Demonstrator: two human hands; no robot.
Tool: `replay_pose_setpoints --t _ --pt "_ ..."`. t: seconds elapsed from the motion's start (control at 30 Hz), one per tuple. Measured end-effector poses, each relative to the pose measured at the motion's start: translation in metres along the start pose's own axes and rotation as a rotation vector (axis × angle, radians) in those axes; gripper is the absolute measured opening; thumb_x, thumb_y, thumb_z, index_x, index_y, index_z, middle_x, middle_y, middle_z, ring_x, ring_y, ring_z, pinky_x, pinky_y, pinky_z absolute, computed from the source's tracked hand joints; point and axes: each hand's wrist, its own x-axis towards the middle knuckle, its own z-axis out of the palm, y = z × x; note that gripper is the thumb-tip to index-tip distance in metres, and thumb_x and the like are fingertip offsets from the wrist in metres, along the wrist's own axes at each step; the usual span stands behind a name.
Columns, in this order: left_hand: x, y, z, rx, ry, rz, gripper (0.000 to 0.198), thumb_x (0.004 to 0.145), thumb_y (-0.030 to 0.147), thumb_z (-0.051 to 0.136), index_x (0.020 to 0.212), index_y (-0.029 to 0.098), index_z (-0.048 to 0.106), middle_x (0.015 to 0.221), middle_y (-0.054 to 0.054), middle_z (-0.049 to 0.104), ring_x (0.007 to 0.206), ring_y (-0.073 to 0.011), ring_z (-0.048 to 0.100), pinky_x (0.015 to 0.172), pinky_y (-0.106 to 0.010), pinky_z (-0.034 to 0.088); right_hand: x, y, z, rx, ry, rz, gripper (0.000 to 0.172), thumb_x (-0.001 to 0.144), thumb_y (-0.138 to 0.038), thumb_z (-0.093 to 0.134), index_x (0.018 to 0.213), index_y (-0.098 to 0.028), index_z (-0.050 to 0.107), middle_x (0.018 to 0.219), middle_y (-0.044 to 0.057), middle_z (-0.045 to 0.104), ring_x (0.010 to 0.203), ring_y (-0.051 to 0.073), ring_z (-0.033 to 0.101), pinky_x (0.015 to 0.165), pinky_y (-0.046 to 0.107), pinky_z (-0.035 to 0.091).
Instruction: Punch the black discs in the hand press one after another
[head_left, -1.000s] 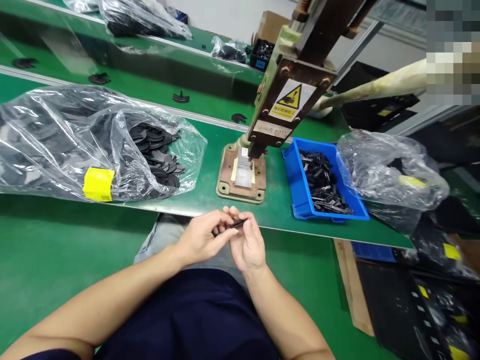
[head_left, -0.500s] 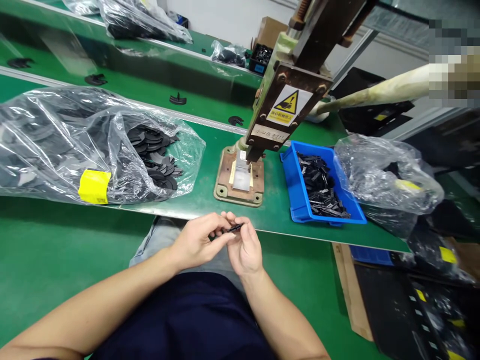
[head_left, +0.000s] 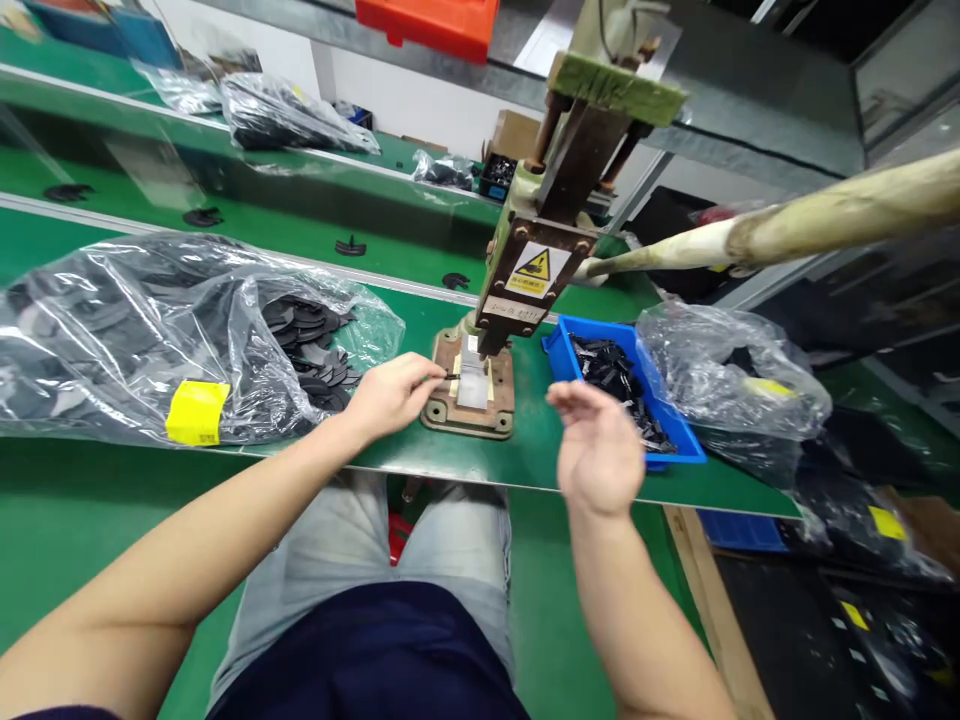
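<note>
My left hand (head_left: pixel 394 402) is closed in a pinch on a small black part (head_left: pixel 452 376), whose tip pokes out past the fingers. It reaches over the base (head_left: pixel 440 410) of a lever press (head_left: pixel 517 250), with the part at the edge of the bright metal plate (head_left: pixel 473 388). The part's exact shape is hidden by the fingers. My right hand (head_left: pixel 600 450) is raised in front of the blue bin (head_left: pixel 679 430), palm showing, fingers loosely bent and apart, holding nothing. Many thin black pieces (head_left: pixel 611 370) fill that bin.
A clear bag (head_left: pixel 135 320) of black curved pieces lies left of the press. The press's long lever (head_left: pixel 787 225) juts out to the right. Another plastic bag (head_left: pixel 735 370) stands beside the bin. Several black pieces (head_left: pixel 350 246) lie on the strip behind.
Both hands were together at the bench edge around the black part. My left hand has carried it forward to the press plate; my right hand has let go and moved right, towards the bin.
</note>
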Motion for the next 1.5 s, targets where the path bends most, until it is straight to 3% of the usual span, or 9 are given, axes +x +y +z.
replay_pose_setpoints --t 0.13,0.33,0.5,0.83,1.0,1.13,1.23,1.37,1.5 --pt "0.037 -0.015 0.015 0.174 -0.116 0.010 0.026 0.103 0.030 0.054 0.114 0.024 0.076 0.116 -0.006 0.075 0.108 -0.0210 0.071 0.093 -0.031 0.055 0.077 -0.082 0.018 -0.020 0.050 -0.391 0.038 0.104 -0.050 0.042 0.120 -0.030 0.070 0.124 0.001 0.069 0.113 0.014 0.069 0.110 0.037 0.053" --pt "0.063 -0.001 0.018 0.375 -0.290 0.097 0.030 0.099 0.023 0.052 0.116 0.027 0.077 0.116 -0.007 0.074 0.104 -0.0234 0.071 0.082 -0.031 0.055 0.117 -0.138 0.052 -0.173 -0.390 -0.529 0.050 0.091 -0.069 0.058 0.110 -0.026 0.075 0.097 -0.001 0.067 0.095 0.015 0.069 0.100 0.041 0.056" --pt "0.071 0.002 0.019 0.389 -0.360 0.167 0.031 0.098 0.020 0.053 0.116 0.025 0.078 0.112 -0.007 0.074 0.104 -0.0243 0.071 0.081 -0.032 0.054 0.094 -0.120 0.042 -0.246 -0.306 -0.582 0.030 0.090 -0.057 0.070 0.083 -0.027 0.069 0.075 0.000 0.058 0.076 0.018 0.063 0.090 0.043 0.061" --pt "0.064 0.004 0.015 0.337 -0.353 0.118 0.036 0.104 0.024 0.045 0.126 0.026 0.073 0.127 -0.005 0.073 0.115 -0.0211 0.071 0.094 -0.029 0.056 0.024 -0.041 0.004 -0.432 -0.241 -0.745 0.024 0.081 -0.022 0.073 0.063 -0.023 0.057 0.067 -0.003 0.062 0.085 0.021 0.067 0.115 0.064 0.048" --pt "0.070 -0.032 -0.044 0.474 -0.436 -0.012 0.034 0.100 0.028 0.050 0.124 0.025 0.074 0.122 -0.007 0.075 0.117 -0.0247 0.069 0.099 -0.033 0.054 0.025 -0.029 0.008 -0.378 -0.167 -0.779 0.024 0.081 -0.026 0.074 0.062 -0.023 0.058 0.065 -0.002 0.062 0.082 0.021 0.067 0.112 0.064 0.050" --pt "0.068 -0.081 -0.110 0.643 -0.693 -0.270 0.034 0.090 0.035 0.062 0.119 0.024 0.076 0.120 -0.008 0.077 0.111 -0.0278 0.070 0.098 -0.035 0.052 0.028 -0.022 0.013 -0.319 -0.081 -0.815 0.027 0.081 -0.029 0.074 0.061 -0.024 0.056 0.062 -0.004 0.060 0.078 0.019 0.066 0.110 0.063 0.052" --pt "0.056 -0.099 -0.132 0.642 -0.836 -0.338 0.051 0.084 0.050 0.070 0.128 0.026 0.072 0.129 -0.009 0.074 0.115 -0.0286 0.068 0.101 -0.035 0.050 0.030 -0.016 0.016 -0.272 -0.033 -0.843 0.029 0.080 -0.032 0.074 0.060 -0.025 0.055 0.060 -0.004 0.059 0.076 0.018 0.066 0.107 0.061 0.054" --pt "0.037 -0.097 -0.122 0.674 -0.894 -0.300 0.068 0.077 0.061 0.074 0.133 0.023 0.070 0.133 -0.014 0.067 0.125 -0.0340 0.063 0.104 -0.037 0.048 0.033 -0.012 0.015 -0.262 -0.027 -0.861 0.034 0.079 -0.034 0.075 0.057 -0.025 0.052 0.059 -0.004 0.059 0.073 0.017 0.066 0.104 0.060 0.056" --pt "0.034 -0.099 -0.106 0.687 -0.878 -0.285 0.058 0.079 0.053 0.074 0.127 0.021 0.072 0.128 -0.015 0.067 0.117 -0.0326 0.066 0.097 -0.036 0.050 0.034 -0.014 0.011 -0.279 -0.059 -0.855 0.032 0.079 -0.035 0.075 0.057 -0.025 0.053 0.060 -0.004 0.060 0.075 0.018 0.066 0.105 0.062 0.055"
